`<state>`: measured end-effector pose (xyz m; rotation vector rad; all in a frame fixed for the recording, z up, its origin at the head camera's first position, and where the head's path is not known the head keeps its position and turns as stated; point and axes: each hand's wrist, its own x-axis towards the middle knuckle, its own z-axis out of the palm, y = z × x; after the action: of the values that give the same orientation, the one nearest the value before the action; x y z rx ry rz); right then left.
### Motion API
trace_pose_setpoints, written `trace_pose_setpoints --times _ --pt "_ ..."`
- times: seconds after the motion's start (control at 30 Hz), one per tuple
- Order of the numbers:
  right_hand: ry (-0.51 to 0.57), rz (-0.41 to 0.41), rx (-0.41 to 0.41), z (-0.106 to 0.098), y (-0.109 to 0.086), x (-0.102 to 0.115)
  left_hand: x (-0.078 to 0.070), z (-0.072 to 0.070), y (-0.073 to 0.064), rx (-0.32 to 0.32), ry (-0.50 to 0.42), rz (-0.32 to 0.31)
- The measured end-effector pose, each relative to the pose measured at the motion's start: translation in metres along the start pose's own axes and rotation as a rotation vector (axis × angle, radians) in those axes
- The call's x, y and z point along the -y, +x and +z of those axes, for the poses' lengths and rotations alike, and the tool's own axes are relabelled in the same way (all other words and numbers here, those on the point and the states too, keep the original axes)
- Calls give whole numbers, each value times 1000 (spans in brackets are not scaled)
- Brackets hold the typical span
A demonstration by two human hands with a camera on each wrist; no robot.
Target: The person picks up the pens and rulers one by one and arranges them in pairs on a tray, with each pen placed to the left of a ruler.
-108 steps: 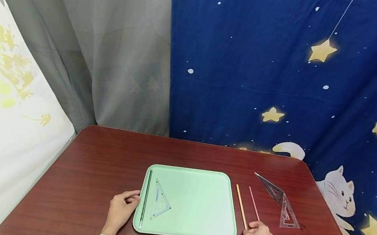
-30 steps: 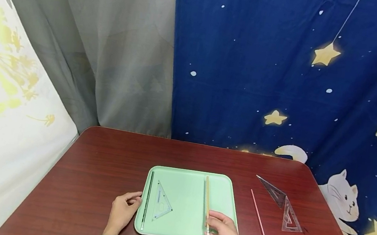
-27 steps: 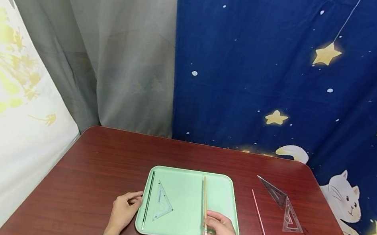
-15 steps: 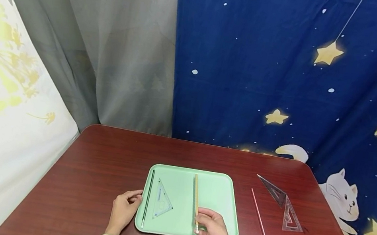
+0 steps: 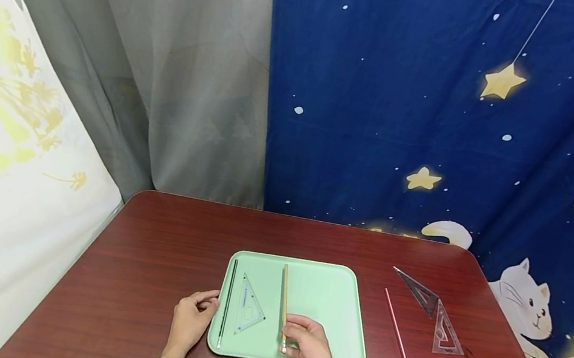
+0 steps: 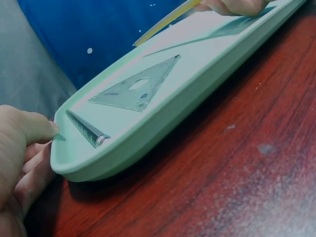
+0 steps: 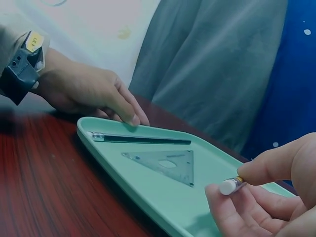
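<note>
My right hand pinches a yellow pencil near its white eraser end, between thumb and fingers. The pencil is held just above the pale green tray, its shadow falling on the tray floor in the left wrist view. At the tray's left rim, my left hand grips the edge with thumb and fingers. Inside the tray, a black pencil lies along the left side. Beside it is a clear set square, a triangle with a small cut-out.
Right of the tray, a pink pencil lies on the dark red table. Farther right are two transparent triangular set squares, one long and narrow and one lower. Curtains hang behind the table.
My right hand has picked the yellow pencil off the table beside the tray, brought it over the tray and moved it left toward the set square. The left hand stays at the rim.
</note>
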<state>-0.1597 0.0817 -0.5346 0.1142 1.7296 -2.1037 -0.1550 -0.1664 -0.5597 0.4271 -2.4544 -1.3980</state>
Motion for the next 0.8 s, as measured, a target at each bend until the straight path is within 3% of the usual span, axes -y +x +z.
trace_pose_setpoints --times 0.8 --pt "9 -38 -60 24 6 -4 0 1 1 6 -11 -14"
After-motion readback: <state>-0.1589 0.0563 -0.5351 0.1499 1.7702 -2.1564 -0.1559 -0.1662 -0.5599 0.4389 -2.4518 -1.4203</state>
